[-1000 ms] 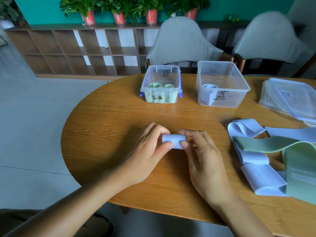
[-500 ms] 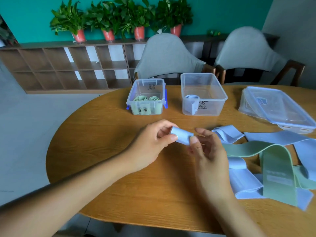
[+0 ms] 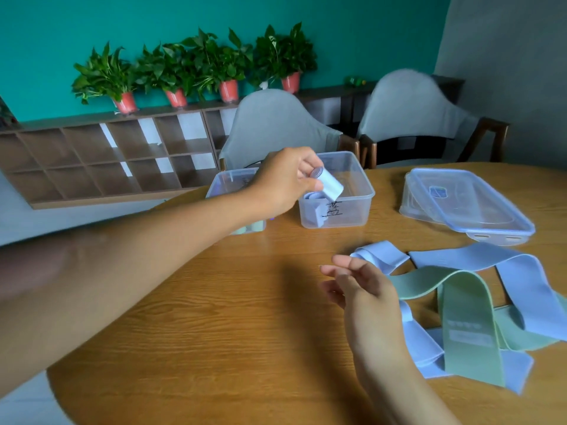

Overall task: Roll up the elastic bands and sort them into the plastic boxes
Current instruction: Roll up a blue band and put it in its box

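Wooden table (image 3: 239,332); blue roll (image 3: 327,181) in left hand (image 3: 283,182)

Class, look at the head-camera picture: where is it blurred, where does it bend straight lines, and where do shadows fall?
Head view: left forearm smeared by motion; round wooden table rim and far wall bowed by the wide lens; soft shadow beneath the right hand.

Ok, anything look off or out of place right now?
One thing: the blue roll the left hand holds over the clear box looks partly unwound, its loose end hanging down. The unrolled bands lie tangled beside the right hand. No spill or damage shows.
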A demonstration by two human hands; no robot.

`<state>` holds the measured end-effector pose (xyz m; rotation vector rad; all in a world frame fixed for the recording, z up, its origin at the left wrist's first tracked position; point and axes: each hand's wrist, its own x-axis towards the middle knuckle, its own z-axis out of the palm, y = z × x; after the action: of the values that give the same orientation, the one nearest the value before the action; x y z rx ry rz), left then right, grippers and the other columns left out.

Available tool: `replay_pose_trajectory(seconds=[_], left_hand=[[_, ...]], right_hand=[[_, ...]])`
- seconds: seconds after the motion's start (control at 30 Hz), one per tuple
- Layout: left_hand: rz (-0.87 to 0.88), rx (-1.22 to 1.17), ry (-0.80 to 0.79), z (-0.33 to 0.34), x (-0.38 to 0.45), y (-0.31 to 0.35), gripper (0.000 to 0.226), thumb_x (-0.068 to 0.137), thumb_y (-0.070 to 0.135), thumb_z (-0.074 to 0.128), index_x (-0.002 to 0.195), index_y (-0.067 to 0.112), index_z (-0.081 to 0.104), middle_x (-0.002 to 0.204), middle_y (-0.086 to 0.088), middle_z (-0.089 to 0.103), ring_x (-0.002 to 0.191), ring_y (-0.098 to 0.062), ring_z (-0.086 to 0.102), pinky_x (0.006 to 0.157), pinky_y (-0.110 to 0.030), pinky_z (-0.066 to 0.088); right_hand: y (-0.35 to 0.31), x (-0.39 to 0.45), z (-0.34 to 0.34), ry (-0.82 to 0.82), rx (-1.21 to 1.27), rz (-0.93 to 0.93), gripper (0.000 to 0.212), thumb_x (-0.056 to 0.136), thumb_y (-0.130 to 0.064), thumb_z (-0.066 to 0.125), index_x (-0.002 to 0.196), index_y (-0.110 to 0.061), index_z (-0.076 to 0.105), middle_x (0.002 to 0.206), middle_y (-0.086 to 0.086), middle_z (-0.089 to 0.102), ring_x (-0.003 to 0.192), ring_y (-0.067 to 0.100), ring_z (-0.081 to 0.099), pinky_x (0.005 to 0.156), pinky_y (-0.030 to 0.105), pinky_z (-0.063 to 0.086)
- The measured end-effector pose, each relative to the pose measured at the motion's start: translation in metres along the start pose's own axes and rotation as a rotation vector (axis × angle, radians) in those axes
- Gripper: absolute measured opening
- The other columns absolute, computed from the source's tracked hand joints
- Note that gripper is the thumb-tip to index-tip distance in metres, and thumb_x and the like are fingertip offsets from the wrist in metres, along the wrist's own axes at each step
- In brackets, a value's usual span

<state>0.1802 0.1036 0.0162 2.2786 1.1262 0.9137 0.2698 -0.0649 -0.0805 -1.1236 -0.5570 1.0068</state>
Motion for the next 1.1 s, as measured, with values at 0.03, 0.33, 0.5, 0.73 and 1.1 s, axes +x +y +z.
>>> replay_pose_trajectory(seconds=[0.03, 0.33, 0.5, 0.73, 1.1], left_hand=[[0.006, 0.031, 0.006, 0.004, 0.009, 0.001, 0.023, 0.081, 0.006, 0.079, 0.101, 0.012, 0.072, 0.087, 0.008, 0.071, 0.077, -0.01, 0.068, 0.08, -0.031, 0.058], [0.032, 0.279, -0.117, 0.036, 0.07, 0.013, 0.025, 0.08, 0.002, 0.078, 0.103, 0.012, 0.071, 0.097, 0.0, 0.071, 0.081, -0.01, 0.063, 0.064, -0.017, 0.043], [0.002, 0.389, -0.185, 0.056, 0.091, 0.017, 0.021, 0.082, 0.002, 0.077, 0.1, 0.012, 0.071, 0.104, -0.006, 0.072, 0.097, -0.022, 0.067, 0.087, -0.036, 0.055], [-0.093, 0.463, -0.376, 0.082, 0.1, 0.019, 0.032, 0.084, 0.002, 0.075, 0.113, 0.014, 0.072, 0.111, -0.004, 0.071, 0.103, -0.022, 0.067, 0.091, -0.033, 0.055], [-0.339, 0.139, -0.556, 0.085, 0.107, 0.015, 0.017, 0.085, -0.002, 0.076, 0.101, 0.005, 0.072, 0.1, -0.017, 0.074, 0.082, -0.021, 0.077, 0.077, -0.026, 0.061]], right_hand=[[-0.001, 0.0, 0.0, -0.003, 0.013, 0.008, 0.019, 0.1, 0.005, 0.049, 0.1, -0.004, 0.066, 0.085, 0.009, 0.074, 0.059, 0.007, 0.062, 0.062, 0.016, 0.055], [-0.008, -0.003, -0.009, -0.005, 0.032, 0.032, 0.021, 0.099, 0.004, 0.049, 0.097, -0.002, 0.068, 0.081, 0.008, 0.075, 0.064, 0.012, 0.064, 0.065, 0.017, 0.057], [-0.012, -0.003, -0.016, -0.006, 0.022, 0.044, 0.021, 0.099, 0.003, 0.049, 0.096, -0.003, 0.069, 0.081, 0.008, 0.076, 0.064, 0.012, 0.064, 0.062, 0.016, 0.053], [-0.02, -0.002, -0.027, 0.002, 0.062, 0.04, 0.021, 0.099, 0.005, 0.048, 0.094, -0.001, 0.068, 0.077, 0.009, 0.074, 0.062, 0.014, 0.063, 0.061, 0.018, 0.054], [-0.024, -0.005, -0.037, -0.026, 0.096, 0.041, 0.022, 0.099, 0.007, 0.046, 0.095, 0.003, 0.067, 0.081, 0.017, 0.074, 0.061, 0.016, 0.065, 0.06, 0.017, 0.054]])
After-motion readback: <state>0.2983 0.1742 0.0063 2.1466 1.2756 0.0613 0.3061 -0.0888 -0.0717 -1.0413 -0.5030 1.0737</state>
